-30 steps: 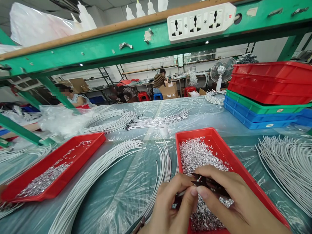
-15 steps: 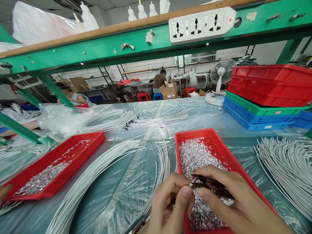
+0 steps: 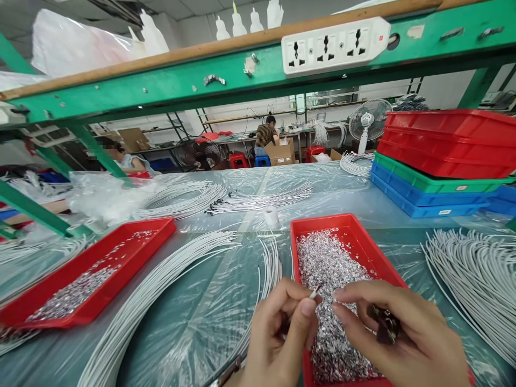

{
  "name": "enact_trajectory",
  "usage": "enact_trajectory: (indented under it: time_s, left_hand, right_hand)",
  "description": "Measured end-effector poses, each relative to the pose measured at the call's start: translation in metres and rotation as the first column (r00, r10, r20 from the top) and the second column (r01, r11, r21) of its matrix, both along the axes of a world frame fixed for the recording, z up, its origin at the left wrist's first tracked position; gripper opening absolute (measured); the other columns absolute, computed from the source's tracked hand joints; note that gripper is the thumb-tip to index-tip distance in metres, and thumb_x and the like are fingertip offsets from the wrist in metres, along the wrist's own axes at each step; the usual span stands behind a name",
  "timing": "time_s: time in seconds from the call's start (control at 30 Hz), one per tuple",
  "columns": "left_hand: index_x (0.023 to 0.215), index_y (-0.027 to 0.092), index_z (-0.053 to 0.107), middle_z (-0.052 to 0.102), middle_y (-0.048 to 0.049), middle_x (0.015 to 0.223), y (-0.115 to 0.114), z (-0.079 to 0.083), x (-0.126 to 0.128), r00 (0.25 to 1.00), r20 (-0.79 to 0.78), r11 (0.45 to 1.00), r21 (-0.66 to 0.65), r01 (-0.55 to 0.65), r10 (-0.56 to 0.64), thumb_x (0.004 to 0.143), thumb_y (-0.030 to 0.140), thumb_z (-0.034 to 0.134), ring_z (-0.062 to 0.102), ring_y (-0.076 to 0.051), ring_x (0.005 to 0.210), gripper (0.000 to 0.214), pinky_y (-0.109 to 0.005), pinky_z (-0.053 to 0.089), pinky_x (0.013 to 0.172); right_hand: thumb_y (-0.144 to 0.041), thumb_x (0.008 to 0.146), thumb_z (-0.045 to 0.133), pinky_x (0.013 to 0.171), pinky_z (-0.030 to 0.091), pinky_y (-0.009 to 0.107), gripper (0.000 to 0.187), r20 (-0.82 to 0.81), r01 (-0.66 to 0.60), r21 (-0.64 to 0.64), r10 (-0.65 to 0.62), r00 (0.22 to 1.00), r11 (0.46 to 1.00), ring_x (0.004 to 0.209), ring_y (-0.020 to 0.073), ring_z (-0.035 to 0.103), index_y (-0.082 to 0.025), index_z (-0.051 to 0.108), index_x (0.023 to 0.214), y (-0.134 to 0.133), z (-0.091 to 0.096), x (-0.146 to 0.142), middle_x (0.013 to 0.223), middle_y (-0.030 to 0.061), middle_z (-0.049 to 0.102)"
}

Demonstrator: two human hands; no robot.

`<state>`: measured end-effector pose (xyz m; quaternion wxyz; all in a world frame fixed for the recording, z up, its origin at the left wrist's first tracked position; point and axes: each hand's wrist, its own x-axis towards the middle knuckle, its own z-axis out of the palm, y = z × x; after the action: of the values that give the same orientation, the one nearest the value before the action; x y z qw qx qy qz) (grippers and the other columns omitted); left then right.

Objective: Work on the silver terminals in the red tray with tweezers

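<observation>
Since the earlier frame the small dark snips (image 3: 385, 325) have been drawn back from the wire tip into the right hand (image 3: 403, 336), and both hands have shifted slightly right along the bench's near edge. The left hand (image 3: 278, 336) is closed, thumb and forefinger pinching the thin white wire (image 3: 313, 293) just below its bare end, which points up toward the right hand's fingertips. The right hand is curled loosely round the snips, held in the palm, with forefinger and thumb extended near the wire end; contact cannot be confirmed. Both hands sit over the near end of the red plastic tray (image 3: 355, 228) of small silver metal pieces (image 3: 326, 263). Bundles of white wires (image 3: 177, 269) lie on the plastic-covered bench (image 3: 209, 322) to either side.
</observation>
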<state>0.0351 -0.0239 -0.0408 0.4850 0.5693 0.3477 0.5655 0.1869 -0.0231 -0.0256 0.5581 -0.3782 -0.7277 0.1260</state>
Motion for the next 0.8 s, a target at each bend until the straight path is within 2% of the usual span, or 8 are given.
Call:
enact_trajectory:
  time_s: [0.1,0.23,0.43,0.63,0.8]
  left_hand:
    - [0.074,0.019,0.047,0.034,0.0070,0.051,-0.003,0.002,0.001,0.998,-0.057,0.999,0.005,-0.031,0.032,0.096,0.045,0.048,0.024,-0.008,0.047,0.034,-0.024,0.018,0.046]
    - [0.074,0.018,0.048,0.035,0.0066,0.051,-0.004,0.000,0.001,0.991,-0.121,0.998,0.024,-0.051,0.053,0.095,0.045,0.049,0.024,-0.008,0.047,0.034,-0.026,0.015,0.046]
    - [0.073,0.018,0.050,0.035,0.0066,0.051,-0.001,-0.001,-0.001,0.988,-0.149,0.998,0.056,-0.027,0.035,0.096,0.043,0.048,0.024,-0.008,0.045,0.034,-0.026,0.015,0.044]
    - [0.075,0.020,0.062,0.046,0.0026,0.050,-0.002,0.000,-0.009,0.947,-0.295,0.990,0.098,-0.103,0.128,0.094,0.037,0.053,0.032,-0.011,0.045,0.027,-0.026,0.020,0.044]
    - [0.080,0.022,0.066,0.055,0.0022,0.054,-0.004,0.003,-0.013,0.900,-0.399,0.976,0.185,-0.111,0.178,0.092,0.027,0.056,0.040,-0.011,0.046,0.016,-0.025,0.027,0.046]
  right_hand:
    - [-0.014,0.083,0.062,0.057,0.052,0.016,0.021,0.011,0.024,0.007,-0.024,1.000,1.000,0.045,0.0072,0.056,-0.030,0.061,0.097,0.000,-0.003,-0.002,0.065,-0.0094,0.064]
    - [-0.014,0.085,0.060,0.057,0.053,0.014,0.020,0.025,-0.004,0.007,0.004,1.000,1.000,0.047,0.0062,0.057,-0.030,0.060,0.096,0.001,-0.004,-0.005,0.069,-0.0106,0.066]
    - [-0.013,0.085,0.058,0.060,0.054,0.011,0.020,0.021,0.015,0.009,-0.015,1.000,1.000,0.049,0.0053,0.059,-0.029,0.059,0.095,0.000,-0.007,-0.007,0.072,-0.0110,0.068]
    - [-0.013,0.085,0.058,0.060,0.054,0.011,0.019,0.041,0.043,-0.001,-0.043,0.998,0.999,0.047,0.0050,0.058,-0.029,0.059,0.096,-0.001,-0.008,-0.007,0.072,-0.0110,0.067]
    - [-0.013,0.086,0.057,0.056,0.052,0.012,0.018,0.076,0.044,0.016,-0.045,0.996,0.999,0.045,0.0060,0.057,-0.028,0.057,0.095,-0.001,-0.008,-0.007,0.066,-0.0097,0.065]
